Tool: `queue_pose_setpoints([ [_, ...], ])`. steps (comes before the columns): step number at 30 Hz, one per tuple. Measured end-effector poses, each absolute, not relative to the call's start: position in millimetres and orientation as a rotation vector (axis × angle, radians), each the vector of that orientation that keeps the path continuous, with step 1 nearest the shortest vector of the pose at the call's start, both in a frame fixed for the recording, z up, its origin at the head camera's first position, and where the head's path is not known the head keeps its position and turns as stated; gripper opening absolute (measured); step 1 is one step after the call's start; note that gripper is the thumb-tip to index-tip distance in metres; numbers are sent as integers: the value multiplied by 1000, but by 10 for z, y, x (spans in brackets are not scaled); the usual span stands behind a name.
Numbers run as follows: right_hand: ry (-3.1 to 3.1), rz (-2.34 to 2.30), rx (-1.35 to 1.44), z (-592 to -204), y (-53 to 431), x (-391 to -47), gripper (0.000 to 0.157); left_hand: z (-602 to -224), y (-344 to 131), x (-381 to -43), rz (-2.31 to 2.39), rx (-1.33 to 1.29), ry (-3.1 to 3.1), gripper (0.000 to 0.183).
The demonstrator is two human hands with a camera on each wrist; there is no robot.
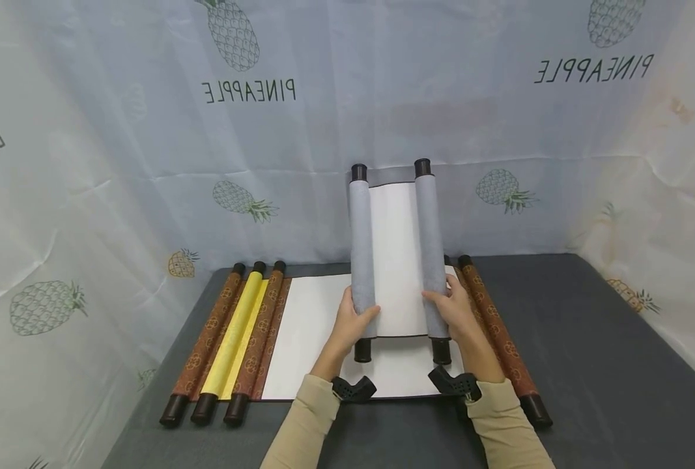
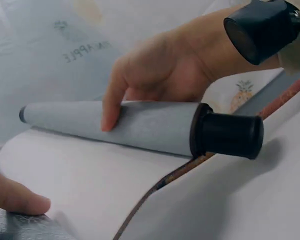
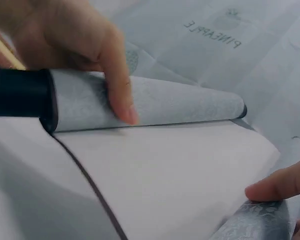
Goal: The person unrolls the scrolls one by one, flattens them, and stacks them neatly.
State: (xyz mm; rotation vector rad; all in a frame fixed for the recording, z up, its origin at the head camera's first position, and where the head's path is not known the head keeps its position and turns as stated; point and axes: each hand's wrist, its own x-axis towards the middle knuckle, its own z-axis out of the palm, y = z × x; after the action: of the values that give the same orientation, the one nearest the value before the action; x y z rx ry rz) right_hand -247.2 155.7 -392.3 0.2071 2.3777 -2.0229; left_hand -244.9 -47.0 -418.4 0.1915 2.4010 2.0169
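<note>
A grey scroll (image 1: 398, 260) is held up, partly unrolled, with white paper between its two rolls. My left hand (image 1: 352, 319) grips the left roll near its lower end, thumb across the front. On the right roll, my right hand (image 1: 454, 306) has the same kind of grip. Dark knobs cap the roll ends; one knob (image 2: 235, 135) shows large in the left wrist view. In the right wrist view the right thumb (image 3: 121, 95) presses along the grey roll (image 3: 175, 102). Below the held scroll lies a larger white sheet (image 1: 309, 332), spread between brown patterned rolls.
On the left of the dark table (image 1: 605, 339) lie a brown patterned roll (image 1: 209, 332), a yellow scroll (image 1: 236, 329) and another brown roll (image 1: 260, 332). At the right edge of the sheet lies a further brown roll (image 1: 496, 326). A pineapple-print curtain (image 1: 347, 117) hangs behind.
</note>
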Motion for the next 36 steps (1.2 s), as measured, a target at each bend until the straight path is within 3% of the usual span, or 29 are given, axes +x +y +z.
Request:
queue_pose_setpoints([
  [15,2429,-2029,289,-3957,1513,-2319,49,-4251,-425,-2214,2232,64,2444,58],
  [24,2425,-1968,240,-4008,1531,-2332,75,-4335,-459,-2213,2244,81,2460,55],
  [36,2486,-1958,204,-4038,1542,-2349,71,-4335,-519,-2249,2191,46,2538,61],
])
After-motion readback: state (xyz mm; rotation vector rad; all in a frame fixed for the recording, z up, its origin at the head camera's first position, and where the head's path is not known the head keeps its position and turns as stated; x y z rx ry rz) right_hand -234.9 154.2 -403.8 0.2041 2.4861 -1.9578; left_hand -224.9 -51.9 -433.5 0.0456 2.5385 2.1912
